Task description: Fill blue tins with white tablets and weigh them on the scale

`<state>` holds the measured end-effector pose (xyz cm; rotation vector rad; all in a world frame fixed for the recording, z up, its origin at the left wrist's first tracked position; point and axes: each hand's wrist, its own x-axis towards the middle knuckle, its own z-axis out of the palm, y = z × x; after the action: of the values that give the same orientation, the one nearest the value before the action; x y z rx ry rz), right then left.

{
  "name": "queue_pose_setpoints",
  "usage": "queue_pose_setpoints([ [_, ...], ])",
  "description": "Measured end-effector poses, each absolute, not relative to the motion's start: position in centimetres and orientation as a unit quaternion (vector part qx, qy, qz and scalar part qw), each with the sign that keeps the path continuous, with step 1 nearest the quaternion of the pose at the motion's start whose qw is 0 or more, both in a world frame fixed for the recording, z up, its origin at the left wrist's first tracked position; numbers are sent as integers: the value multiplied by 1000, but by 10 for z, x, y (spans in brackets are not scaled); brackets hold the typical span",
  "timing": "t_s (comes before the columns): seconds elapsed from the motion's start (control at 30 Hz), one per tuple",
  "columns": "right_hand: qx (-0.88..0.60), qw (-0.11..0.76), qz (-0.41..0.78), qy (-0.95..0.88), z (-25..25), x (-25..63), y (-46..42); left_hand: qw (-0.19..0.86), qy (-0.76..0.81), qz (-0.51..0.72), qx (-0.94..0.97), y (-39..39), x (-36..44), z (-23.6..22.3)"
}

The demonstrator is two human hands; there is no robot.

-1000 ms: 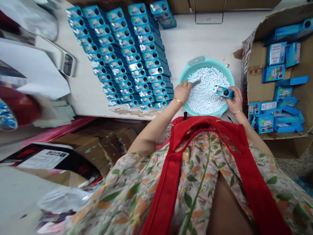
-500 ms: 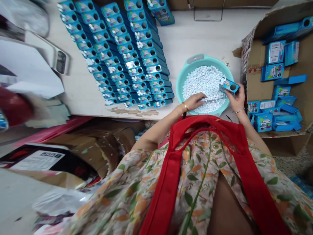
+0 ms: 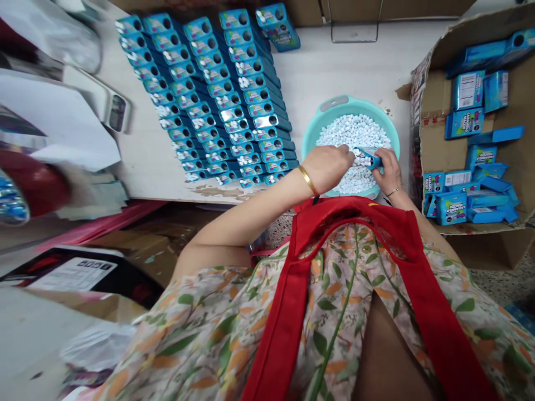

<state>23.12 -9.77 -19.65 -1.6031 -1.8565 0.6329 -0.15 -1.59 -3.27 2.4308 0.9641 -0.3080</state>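
A teal basin full of small white candies sits on the pale table. Over its near side my right hand grips a small blue box lying on its side. My left hand, with a gold bangle on the wrist, is curled with fingertips pinched at the box's open end. What the fingers hold is hidden. Both hands meet just above the candies.
Rows of several blue boxes with round windows cover the table to the left of the basin. An open cardboard carton with blue boxes stands at the right. A scale-like device and white sheets lie at the far left. Cardboard boxes sit below the table edge.
My left hand rose from the candies and came to the box's end. My right hand lowered the box and drew it left, closer to the basin's near rim.
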Motion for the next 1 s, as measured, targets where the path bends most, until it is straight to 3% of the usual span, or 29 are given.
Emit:
queue_pose_setpoints([
  [0.1,-605,300,251,-694,-199,229,-98,230,357,-89,901,-26,7,-18],
  [0.2,-614,308,265,-677,-199,231,-97,220,391,-57,892,-21,-5,-32],
  [0.33,-619,350,276,-646,-198,239,-96,172,481,-5,859,4,-31,-108],
  [0.47,-649,376,279,-599,-198,248,-94,211,469,-108,851,3,-23,-187],
  [0.57,-654,397,274,-583,-200,250,-92,266,411,-148,860,-22,-1,-214],
  [0.87,-636,428,273,-581,-197,253,-87,485,310,-24,817,-61,10,-222],
  [1.0,-628,424,272,-594,-197,253,-86,508,277,63,813,-50,-18,-197],
])
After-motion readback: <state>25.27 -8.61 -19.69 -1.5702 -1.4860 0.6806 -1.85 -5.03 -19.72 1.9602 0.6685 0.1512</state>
